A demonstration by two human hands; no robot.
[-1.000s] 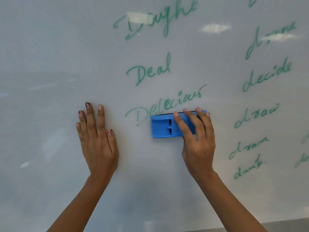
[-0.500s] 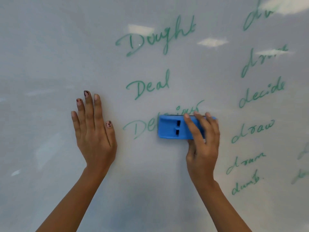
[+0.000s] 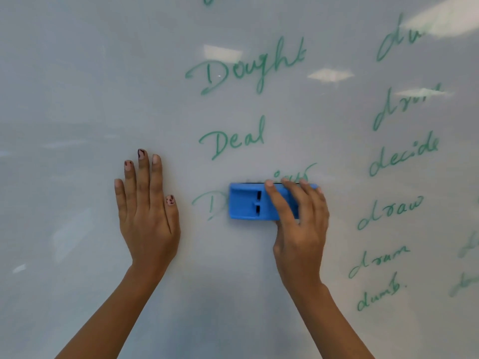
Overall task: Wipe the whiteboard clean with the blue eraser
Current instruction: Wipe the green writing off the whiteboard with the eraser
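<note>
Eraser point(image 3: 248, 202) sat just right of the frame's centre, flat against the whiteboard point(image 3: 77, 99). The right hand's fingers point(image 3: 278, 200) lay close together across its right half, tips hooked over the top edge. The thumb seemed tucked under the lower edge, though it was mostly hidden. The right hand point(image 3: 300, 229) gripped it from below, its wrist running down to the lower right. Left of centre, the left hand point(image 3: 147, 213) rested flat on the board, its fingers point(image 3: 143, 177) straight and pressed together, holding nothing, well apart from the eraser.

Around the eraser the job looked barely begun. It covered the middle of one green word: a capital D point(image 3: 210, 206) showed at its left end and a few letter tops point(image 3: 298, 172) above its top edge. Higher up, "Deal" point(image 3: 233, 138) and "Dought" point(image 3: 246, 66) stood whole. A column of words point(image 3: 404, 154) down the right side of the frame was untouched, and fainter writing point(image 3: 466, 268) showed at the far right edge. The left half of the frame and the strip below the hands carried no writing; whether wiped or never written on could not be told. Most of the wiping appeared left to do.
</note>
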